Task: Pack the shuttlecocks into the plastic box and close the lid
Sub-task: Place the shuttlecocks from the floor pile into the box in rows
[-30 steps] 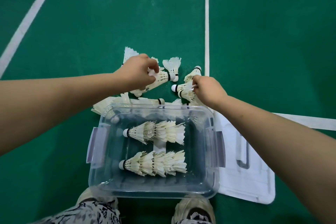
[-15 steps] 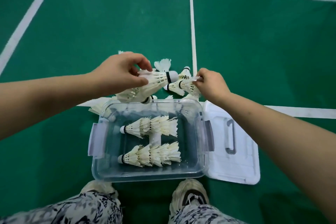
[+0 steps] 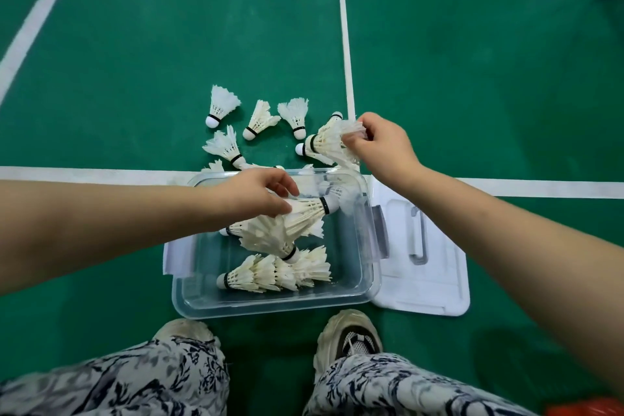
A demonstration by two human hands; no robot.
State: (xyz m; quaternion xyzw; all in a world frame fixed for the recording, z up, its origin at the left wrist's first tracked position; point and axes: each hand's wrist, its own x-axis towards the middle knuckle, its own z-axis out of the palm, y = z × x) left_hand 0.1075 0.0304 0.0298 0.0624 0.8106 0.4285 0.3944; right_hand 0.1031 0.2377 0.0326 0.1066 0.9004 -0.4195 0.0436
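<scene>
Views: a single one, head-worn and wide-angle
Vantage: above the person's own knees; almost over the plastic box [image 3: 270,307]
Facing: forward and steeply down onto the green court floor [image 3: 135,61]; left shoe [image 3: 184,331] and right shoe [image 3: 347,334] near the lower edge; white court lines [image 3: 344,44] run to the top edge
Nearness: close, within arm's reach; both forearms enter from the sides; left hand [image 3: 256,196] and right hand [image 3: 385,149] near mid-frame
Coverage: box central; lid [image 3: 432,287] just to its right; floor all round
</scene>
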